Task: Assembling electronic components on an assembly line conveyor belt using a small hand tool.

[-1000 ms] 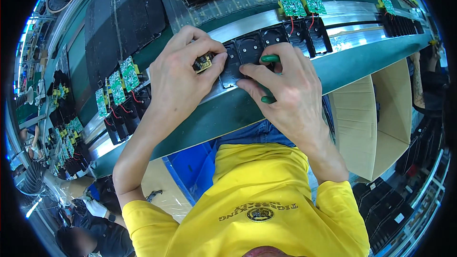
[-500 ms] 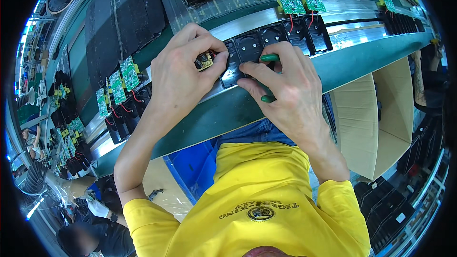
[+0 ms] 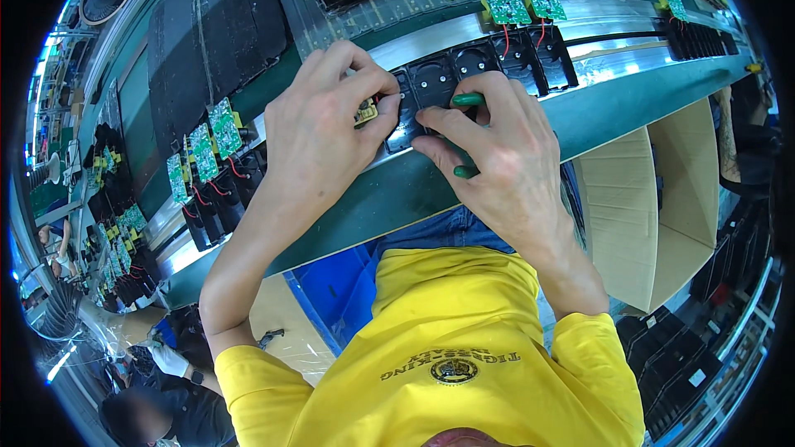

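Observation:
My left hand (image 3: 331, 116) is closed around a small circuit board with a yellow part (image 3: 365, 112), mostly hidden by its fingers. Its fingertips are at the left end of a row of black plastic cases (image 3: 435, 83). My right hand (image 3: 501, 132) is closed too, its thumb and a finger close together over the same cases. Two rounded green ends (image 3: 469, 100) stick out between its fingers, like the handles of a hand tool; the tool's working end is hidden. At the row's right end, green circuit boards (image 3: 503, 0) hang from cases by red wires.
The cases lie on a metal rail (image 3: 613, 54) along a green bench (image 3: 646, 103). More wired boards (image 3: 201, 151) and cases stand to the left. An open cardboard box (image 3: 621, 207) is at the right, a blue bin (image 3: 331, 290) below the bench. Another person (image 3: 166, 406) is at the lower left.
My left hand has shifted slightly right with the circuit board, nearer the leftmost black case. My right hand has barely moved.

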`<state>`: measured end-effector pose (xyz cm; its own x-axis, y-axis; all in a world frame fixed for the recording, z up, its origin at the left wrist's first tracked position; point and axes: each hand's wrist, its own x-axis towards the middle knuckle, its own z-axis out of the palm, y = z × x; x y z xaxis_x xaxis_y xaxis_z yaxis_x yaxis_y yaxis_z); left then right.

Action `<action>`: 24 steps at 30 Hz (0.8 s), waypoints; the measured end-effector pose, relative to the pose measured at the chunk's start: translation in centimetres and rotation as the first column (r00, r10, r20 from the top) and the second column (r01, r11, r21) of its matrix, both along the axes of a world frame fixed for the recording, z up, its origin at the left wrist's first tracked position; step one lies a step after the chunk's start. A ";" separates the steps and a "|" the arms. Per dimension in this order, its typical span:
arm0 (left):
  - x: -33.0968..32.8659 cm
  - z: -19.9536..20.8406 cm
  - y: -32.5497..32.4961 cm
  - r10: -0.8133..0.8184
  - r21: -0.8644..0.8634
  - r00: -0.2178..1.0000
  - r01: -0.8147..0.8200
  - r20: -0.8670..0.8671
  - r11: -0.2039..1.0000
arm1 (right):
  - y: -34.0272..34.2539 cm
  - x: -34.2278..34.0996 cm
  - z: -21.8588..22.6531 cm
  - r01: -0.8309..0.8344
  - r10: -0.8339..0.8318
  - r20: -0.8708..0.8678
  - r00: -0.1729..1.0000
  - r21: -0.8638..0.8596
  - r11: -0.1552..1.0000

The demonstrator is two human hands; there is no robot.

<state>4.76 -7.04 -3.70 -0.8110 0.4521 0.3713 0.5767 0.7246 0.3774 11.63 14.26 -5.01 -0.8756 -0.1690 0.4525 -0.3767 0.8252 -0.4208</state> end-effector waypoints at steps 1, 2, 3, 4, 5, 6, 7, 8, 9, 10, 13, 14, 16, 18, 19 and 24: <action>0.0 0.0 0.2 -0.006 -0.015 1.000 0.006 -0.014 1.000 | 0.0 0.0 0.0 0.000 0.000 -0.001 1.000 0.007 1.000; 0.0 -0.1 0.3 -0.013 -0.029 1.000 0.012 -0.028 0.999 | 0.1 0.0 0.0 0.000 0.000 -0.002 1.000 0.015 1.000; 0.0 -0.1 0.4 -0.020 -0.043 0.999 0.018 -0.042 0.999 | 0.1 -0.1 0.0 0.000 0.000 -0.003 1.000 0.022 1.000; 0.1 0.0 0.3 -0.015 -0.043 0.999 0.013 -0.045 0.999 | 0.1 -0.1 0.2 -0.005 0.005 -0.006 1.000 0.023 1.000; 0.1 0.1 0.3 -0.015 -0.066 0.999 0.013 -0.044 0.998 | 0.1 -0.2 0.6 -0.040 0.040 -0.003 0.999 -0.006 0.999; 0.1 0.2 0.2 -0.015 -0.089 0.999 0.011 -0.043 0.996 | 0.1 -0.2 1.2 -0.076 0.076 -0.001 0.997 -0.035 0.997; 0.1 0.4 0.1 -0.014 -0.112 0.999 0.010 -0.042 0.994 | 0.1 -0.3 1.8 -0.112 0.112 0.000 0.994 -0.064 0.992; 0.2 0.5 0.1 -0.013 -0.136 0.999 0.007 -0.042 0.991 | 0.1 -0.4 2.4 -0.148 0.149 0.000 0.989 -0.093 0.985; 0.2 0.5 0.1 -0.011 -0.132 0.999 0.005 -0.045 0.991 | -0.1 -0.8 3.0 -0.151 0.151 -0.003 0.989 -0.088 0.985; 0.4 0.5 0.3 0.017 -0.144 0.999 -0.023 -0.042 0.989 | -0.6 -1.4 3.7 -0.188 0.201 0.006 0.980 -0.316 0.930; 0.8 1.1 0.7 0.093 -0.181 0.995 -0.099 -0.041 0.978 | -2.3 -3.6 5.8 -0.210 0.337 -0.042 0.941 -0.850 0.483; 0.8 1.3 0.7 0.095 -0.179 0.994 -0.102 -0.048 0.979 | -2.8 -4.5 5.7 -0.217 0.338 -0.048 0.940 -0.848 0.483; 0.4 1.3 0.8 0.041 -0.182 0.999 -0.047 -0.035 0.982 | -3.4 -6.7 4.7 -0.187 0.371 -0.078 0.925 -0.945 0.268; 0.4 1.2 0.6 0.005 -0.187 1.000 -0.008 -0.018 0.982 | -4.0 -8.4 3.5 -0.142 0.414 -0.116 0.903 -0.989 0.034; 0.3 1.1 0.6 0.009 -0.184 1.000 -0.012 -0.020 0.983 | -4.3 -8.7 3.0 -0.145 0.417 -0.117 0.901 -0.989 0.037; 0.2 0.7 0.2 0.011 -0.131 1.000 -0.010 0.007 0.991 | -5.5 -9.5 1.3 -0.157 0.346 -0.093 0.934 -0.974 0.161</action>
<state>4.98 -6.87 -3.05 -0.8183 0.4881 0.3034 0.5666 0.7739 0.2830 2.16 8.78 -3.71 -0.9368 0.0884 0.3386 -0.3456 -0.3860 -0.8553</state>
